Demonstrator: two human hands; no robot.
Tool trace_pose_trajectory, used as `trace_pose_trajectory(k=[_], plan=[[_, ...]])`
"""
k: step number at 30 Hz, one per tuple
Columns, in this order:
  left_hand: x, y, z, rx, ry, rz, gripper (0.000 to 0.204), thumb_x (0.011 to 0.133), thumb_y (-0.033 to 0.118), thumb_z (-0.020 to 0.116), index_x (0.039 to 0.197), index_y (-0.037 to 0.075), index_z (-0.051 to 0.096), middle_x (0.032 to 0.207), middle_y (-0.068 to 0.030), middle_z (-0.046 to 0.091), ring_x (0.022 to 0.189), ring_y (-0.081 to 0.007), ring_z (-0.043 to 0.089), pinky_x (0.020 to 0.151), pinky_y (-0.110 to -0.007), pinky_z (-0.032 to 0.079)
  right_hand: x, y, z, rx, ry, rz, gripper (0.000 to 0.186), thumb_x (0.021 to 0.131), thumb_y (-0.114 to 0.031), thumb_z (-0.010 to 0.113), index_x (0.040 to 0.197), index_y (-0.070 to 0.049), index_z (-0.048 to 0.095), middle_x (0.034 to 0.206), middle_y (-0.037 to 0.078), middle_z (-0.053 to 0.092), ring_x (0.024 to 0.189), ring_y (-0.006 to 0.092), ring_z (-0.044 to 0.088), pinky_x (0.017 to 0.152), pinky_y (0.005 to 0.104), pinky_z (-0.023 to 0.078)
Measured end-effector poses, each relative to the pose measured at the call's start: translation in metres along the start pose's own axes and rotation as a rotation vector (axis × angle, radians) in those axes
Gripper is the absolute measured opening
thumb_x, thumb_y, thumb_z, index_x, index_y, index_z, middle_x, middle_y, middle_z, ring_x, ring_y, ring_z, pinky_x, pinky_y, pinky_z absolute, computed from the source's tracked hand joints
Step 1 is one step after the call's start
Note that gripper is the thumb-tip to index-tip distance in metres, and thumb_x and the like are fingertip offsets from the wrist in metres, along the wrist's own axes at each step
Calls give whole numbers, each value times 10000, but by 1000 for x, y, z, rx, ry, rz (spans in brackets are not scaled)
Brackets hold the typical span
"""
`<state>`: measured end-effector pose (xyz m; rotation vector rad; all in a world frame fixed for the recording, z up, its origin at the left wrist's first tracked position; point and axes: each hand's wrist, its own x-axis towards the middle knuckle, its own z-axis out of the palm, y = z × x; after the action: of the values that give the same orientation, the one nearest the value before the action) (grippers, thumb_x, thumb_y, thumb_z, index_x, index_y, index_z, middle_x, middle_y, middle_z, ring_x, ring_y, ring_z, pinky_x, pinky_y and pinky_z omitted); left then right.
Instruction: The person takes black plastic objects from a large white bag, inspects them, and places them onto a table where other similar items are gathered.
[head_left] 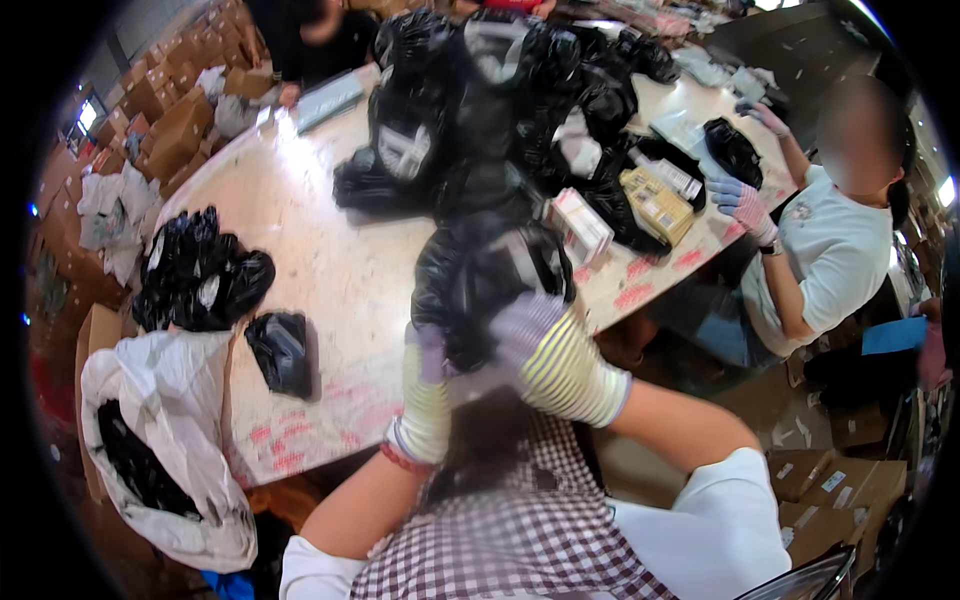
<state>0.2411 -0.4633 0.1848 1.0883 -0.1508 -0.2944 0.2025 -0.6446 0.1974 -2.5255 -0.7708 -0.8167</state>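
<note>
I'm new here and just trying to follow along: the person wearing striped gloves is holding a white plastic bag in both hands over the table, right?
Not quite. The head view shows the bag is black, not white. The rest holds: the left hand and right hand, in striped gloves, grip it over the table.

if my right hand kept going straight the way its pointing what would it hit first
The right hand already grips the black plastic bag and points up and left into it, so the bag comes first. Beyond that, probably the big pile of black bags, though depth is unclear.
</note>
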Motion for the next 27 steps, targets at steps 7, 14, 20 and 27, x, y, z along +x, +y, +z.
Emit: trace_pose_trajectory(k=[7, 14, 20, 27], plan=[[-14, -22, -46, 173, 155, -91, 574, 895, -23, 677, 1397, 45, 408, 1224, -123, 574, 1056, -205, 602, 850, -319, 553, -64, -44, 34, 629, 399, 556, 226, 853, -126, 724, 1039, -14, 659, 1064, 104, 648, 1002, 230, 631, 875, 354, 513], [-8, 15, -34, 1376, 85, 954, 621, 771, 31, 778, 1325, 0, 499, 1242, -191, 558, 1113, -320, 565, 928, -422, 451, -93, -2, -3, 814, 892, 890, 102, 839, -2, 711, 847, -27, 613, 971, 28, 587, 864, 104, 549, 770, 284, 462], [33, -2, -16, 1904, -403, 219, 522, 764, 167, 707, 1249, 31, 571, 1105, -167, 645, 916, -344, 645, 812, -444, 522, -49, -41, -2, 76, 120, 156, 217, 658, -30, 762, 755, -126, 594, 866, 82, 617, 801, 312, 630, 695, 384, 512], [31, 42, -62, 1726, -796, 403, 239, 699, 108, 747, 932, 138, 705, 983, -57, 638, 1048, -315, 575, 909, -439, 450, -49, 3, 83, 108, 474, 786, 144, 802, 76, 615, 916, -9, 589, 811, 110, 609, 741, 221, 585, 724, 346, 486]])
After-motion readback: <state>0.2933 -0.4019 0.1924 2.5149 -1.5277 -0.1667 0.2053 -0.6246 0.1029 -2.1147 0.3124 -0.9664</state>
